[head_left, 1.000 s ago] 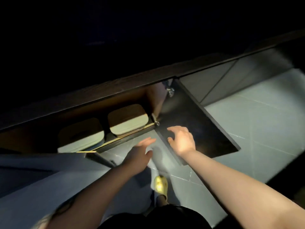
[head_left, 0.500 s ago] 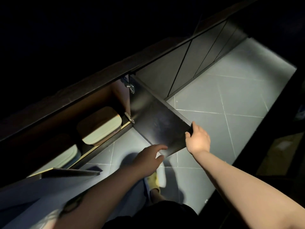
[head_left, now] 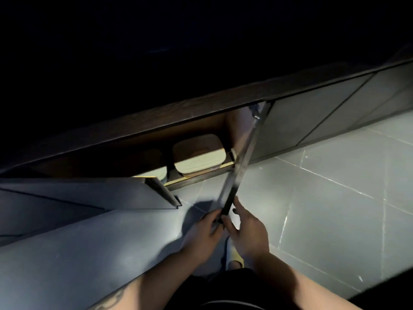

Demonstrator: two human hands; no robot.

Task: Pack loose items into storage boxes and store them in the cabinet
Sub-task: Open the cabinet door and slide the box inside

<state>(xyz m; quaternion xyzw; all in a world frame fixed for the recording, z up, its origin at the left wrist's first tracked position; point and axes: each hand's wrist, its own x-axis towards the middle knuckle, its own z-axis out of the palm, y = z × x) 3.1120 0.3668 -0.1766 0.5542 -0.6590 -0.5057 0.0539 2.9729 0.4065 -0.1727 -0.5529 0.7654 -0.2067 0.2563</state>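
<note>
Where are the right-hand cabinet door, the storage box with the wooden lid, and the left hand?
right cabinet door (head_left: 240, 166), head view, its thin front edge.
storage box (head_left: 200, 157), head view, middle of the lid.
left hand (head_left: 201, 233), head view, back of the hand.

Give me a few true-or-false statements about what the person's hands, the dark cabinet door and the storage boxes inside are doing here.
1. Both hands meet at the free edge of the dark flat cabinet door. True: the left hand and the right hand are on either side of it.
2. The cabinet is fully closed. False: it is open and shows its inside.
3. A pale rounded storage box with a brown lid sits in the cabinet. True.
4. The right hand carries a box. False: it holds only the door edge.
5. The floor is carpeted. False: grey floor tiles show.
</note>
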